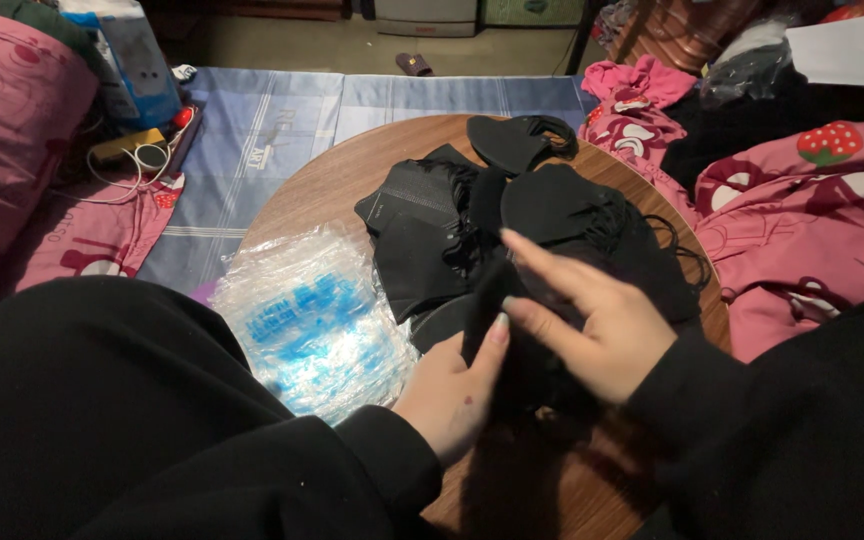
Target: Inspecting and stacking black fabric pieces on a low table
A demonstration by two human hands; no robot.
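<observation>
A pile of black face masks (pixel 452 215) with ear loops lies on a round wooden table (pixel 352 165). My left hand (pixel 449 390) grips one black mask (pixel 497 300) from below, thumb pressed up against its edge. My right hand (pixel 592 320) rests on the same mask from the right, fingers stretched flat across the fabric. One more black mask (pixel 517 140) lies apart at the table's far side. Both my sleeves are black.
A stack of clear plastic bags with blue print (pixel 312 315) lies at the table's left. Pink strawberry-print bedding (pixel 802 200) is at the right and at the far left (pixel 12 120). A blue sheet (pixel 252 120) covers the floor, with cables and a charger (pixel 132 150).
</observation>
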